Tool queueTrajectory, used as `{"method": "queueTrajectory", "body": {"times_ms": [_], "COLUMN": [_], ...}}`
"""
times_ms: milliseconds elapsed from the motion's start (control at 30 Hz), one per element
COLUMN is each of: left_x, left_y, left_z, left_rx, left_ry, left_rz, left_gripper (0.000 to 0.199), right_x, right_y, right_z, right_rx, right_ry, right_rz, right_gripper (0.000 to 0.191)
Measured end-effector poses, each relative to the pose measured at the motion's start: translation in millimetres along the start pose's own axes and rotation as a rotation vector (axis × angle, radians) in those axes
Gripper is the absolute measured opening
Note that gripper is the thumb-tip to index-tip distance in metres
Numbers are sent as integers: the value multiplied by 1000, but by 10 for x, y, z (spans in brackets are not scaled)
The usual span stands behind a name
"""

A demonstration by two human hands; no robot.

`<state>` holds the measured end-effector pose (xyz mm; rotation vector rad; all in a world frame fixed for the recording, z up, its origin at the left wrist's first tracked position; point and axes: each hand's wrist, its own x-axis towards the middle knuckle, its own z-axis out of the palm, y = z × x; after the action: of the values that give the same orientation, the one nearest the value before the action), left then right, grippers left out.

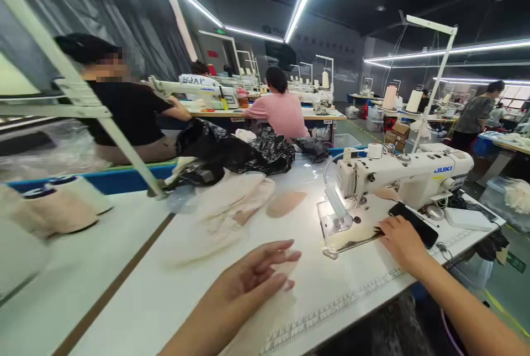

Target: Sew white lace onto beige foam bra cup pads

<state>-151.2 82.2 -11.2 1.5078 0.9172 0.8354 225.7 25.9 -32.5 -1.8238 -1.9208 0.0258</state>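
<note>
My left hand point(259, 279) is over the front of the white table, its fingers loosely curled. Thin cream fabric point(265, 320) runs beneath it and shows between thumb and fingers, so it seems lightly held. My right hand point(399, 239) lies palm down with fingers stretched out at the right end of the sewing machine's bed plate point(360, 239), beside a black phone point(414, 224). The white JUKI sewing machine point(406, 174) stands behind it, its lamp lit. A beige cup-shaped piece point(286, 203) lies left of the needle, next to a heap of cream fabric point(232, 207).
Black plastic bags point(248, 154) lie along the table's far edge. Thread cones point(62, 210) stand at the left near a white metal pole point(128, 149). A white box point(467, 218) sits right of the phone. Several people work at other machines ahead, including a person in pink point(279, 110).
</note>
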Motion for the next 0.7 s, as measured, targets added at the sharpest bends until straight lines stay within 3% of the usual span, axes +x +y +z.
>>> {"method": "queueTrajectory", "body": {"times_ms": [100,200,267,400,500,700], "left_x": [89,153,157,138,126,130], "left_y": [189,268,270,264,287,248], "left_z": [427,605,657,702,697,747], "left_rx": [-89,-152,-191,-248,-261,-239], "left_ry": [-167,-235,-248,-247,-241,-239], "left_rz": [-41,-70,-73,-72,-75,-71], "left_gripper": [62,66,70,77,78,80], "right_x": [-75,-167,-227,-211,-161,-175], "right_y": [269,83,-199,-701,-839,-947], "right_z": [35,157,199,228,281,423], "right_rx": [-42,34,115,7,-99,-134], "right_ry": [48,23,25,225,314,343], "right_rz": [39,-31,-175,-496,-526,-488], "right_gripper": [23,23,20,20,24,16]}}
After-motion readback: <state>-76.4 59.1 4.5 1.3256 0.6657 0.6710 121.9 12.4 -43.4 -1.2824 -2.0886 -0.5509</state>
